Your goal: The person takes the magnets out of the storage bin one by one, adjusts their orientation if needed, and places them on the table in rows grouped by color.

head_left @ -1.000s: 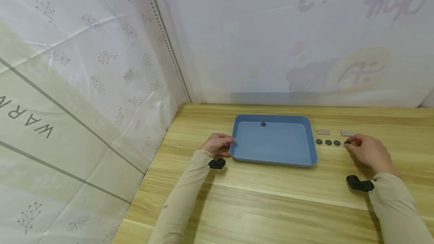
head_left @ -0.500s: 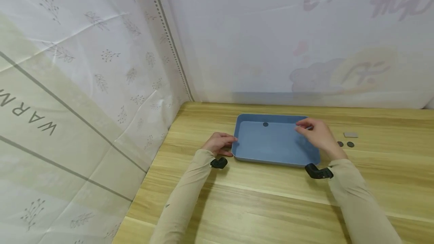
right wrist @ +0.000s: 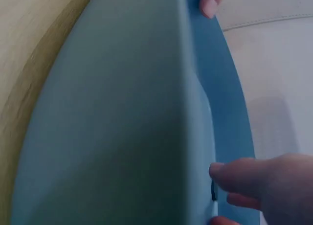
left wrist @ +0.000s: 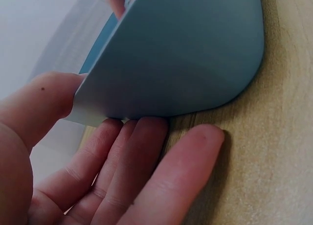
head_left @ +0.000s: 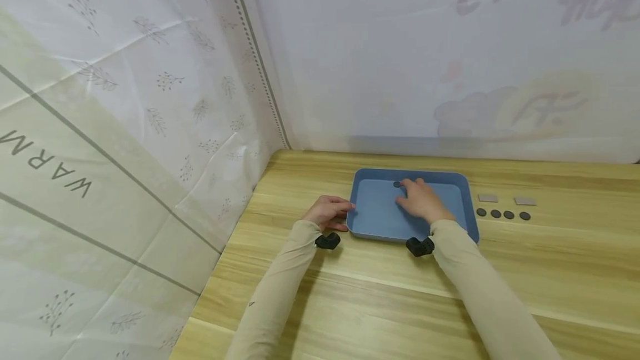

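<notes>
A blue rectangular tray [head_left: 385, 221] lies on the wooden table. My left hand [head_left: 327, 213] grips its left side, one finger hooked over the rim and other fingers against the outside wall, as the left wrist view shows. Inside the tray, near its back wall, is a small dark round disc [head_left: 397, 184]. My right hand [head_left: 422, 201] reaches over the tray, an index fingertip at the disc and the thumb apart from it. In the right wrist view the disc [right wrist: 213, 191] is seen edge-on beside the fingers, largely hidden by the tray wall.
Several dark discs [head_left: 495, 214] stand in a row on the table right of the tray. Behind them lie two flat greyish rectangles, a left one [head_left: 488, 198] and a right one [head_left: 525, 201]. Printed fabric [head_left: 350, 71] hangs behind the table [head_left: 360, 304] and along its left.
My right hand has left the rightmost disc of the row, which stays on the table, and moved left over the tray to the disc inside. My left hand stays at the tray's side.
</notes>
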`<action>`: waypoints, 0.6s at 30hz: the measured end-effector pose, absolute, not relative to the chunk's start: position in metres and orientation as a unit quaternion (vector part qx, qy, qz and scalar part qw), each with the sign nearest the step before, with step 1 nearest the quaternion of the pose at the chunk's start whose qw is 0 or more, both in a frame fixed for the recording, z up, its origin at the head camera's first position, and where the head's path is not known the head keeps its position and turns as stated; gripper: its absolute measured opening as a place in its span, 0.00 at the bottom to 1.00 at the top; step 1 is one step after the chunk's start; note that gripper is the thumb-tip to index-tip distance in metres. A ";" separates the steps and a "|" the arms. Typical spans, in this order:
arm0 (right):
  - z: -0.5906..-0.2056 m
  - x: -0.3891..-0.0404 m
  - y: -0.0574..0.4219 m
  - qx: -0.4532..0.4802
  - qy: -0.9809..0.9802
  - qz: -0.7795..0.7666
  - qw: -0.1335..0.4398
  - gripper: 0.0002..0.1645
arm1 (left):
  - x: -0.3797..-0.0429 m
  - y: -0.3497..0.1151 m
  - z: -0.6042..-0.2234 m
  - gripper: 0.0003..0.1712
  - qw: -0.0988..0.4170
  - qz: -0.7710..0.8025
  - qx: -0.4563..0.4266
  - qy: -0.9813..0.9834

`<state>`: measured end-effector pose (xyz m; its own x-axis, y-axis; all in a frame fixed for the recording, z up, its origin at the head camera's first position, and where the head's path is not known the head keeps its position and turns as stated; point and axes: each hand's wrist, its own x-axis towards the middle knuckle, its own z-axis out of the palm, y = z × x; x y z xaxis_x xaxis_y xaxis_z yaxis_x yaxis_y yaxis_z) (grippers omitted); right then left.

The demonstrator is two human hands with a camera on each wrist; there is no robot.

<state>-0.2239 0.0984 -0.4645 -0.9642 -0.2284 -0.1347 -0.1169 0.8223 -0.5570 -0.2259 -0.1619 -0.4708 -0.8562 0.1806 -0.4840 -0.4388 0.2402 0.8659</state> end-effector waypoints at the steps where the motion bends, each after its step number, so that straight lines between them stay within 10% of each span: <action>1: -0.465 -0.225 0.097 -0.089 0.951 -0.278 0.103 0.34 | -0.226 -0.162 -0.471 0.20 0.254 0.610 -0.087 0.745; 18: -0.466 -0.222 0.093 -0.116 0.958 -0.237 0.109 0.31 | -0.226 -0.160 -0.471 0.20 0.251 0.606 -0.092 0.749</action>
